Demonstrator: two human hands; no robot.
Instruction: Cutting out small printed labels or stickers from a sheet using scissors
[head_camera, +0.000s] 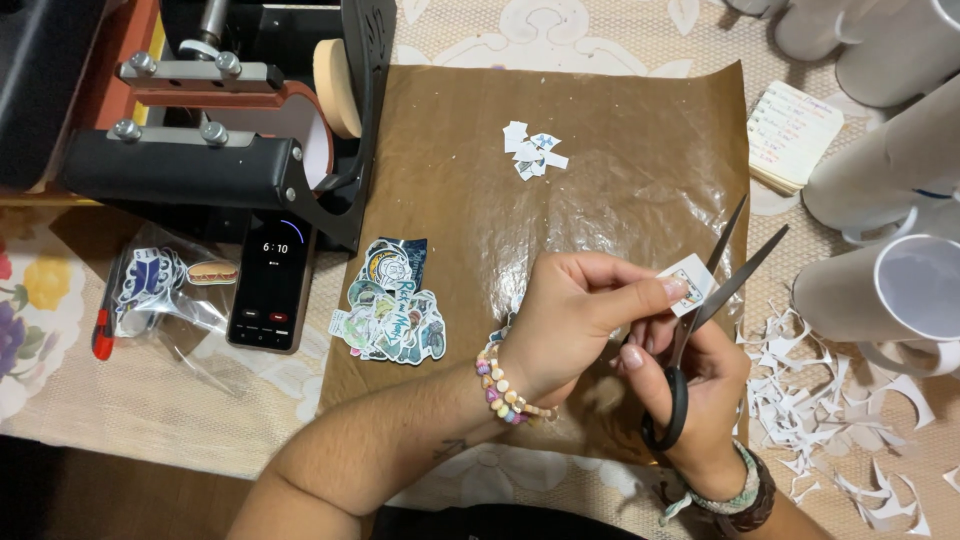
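Left hand (570, 315) fingers (655, 290) are pinching a small white paper piece (688, 283), holding it up over the right edge of the brown sheet. Right hand (700, 395) fingers are clenching through the black loops of the scissors (710, 300); blades are standing open in a V, pointing far-right, with the paper piece sitting just at the crotch of the blades. Can't tell if the blades are touching the paper.

Both hands are hovering above the brown baking-paper sheet (600, 160) lying on the desk (150, 400). Beaded bracelet (505, 390) is riding on the left wrist, a braided band (745, 495) on the right one.

Moving out: a pile of cut stickers (392, 305) is lying on the sheet's left edge, near the left forearm. A small cluster of white cut pieces (532, 152) is sitting farther off, mid-sheet. White paper offcuts (830, 400) are scattering on the desk right of the hands. White mugs (900, 290) are lying at right, a small notepad (792, 135) beside them at the far side. At left, a phone (270, 280) is showing a timer screen, next to a clear bag of stickers (160, 285). A black mug press (230, 110) is standing far-left.
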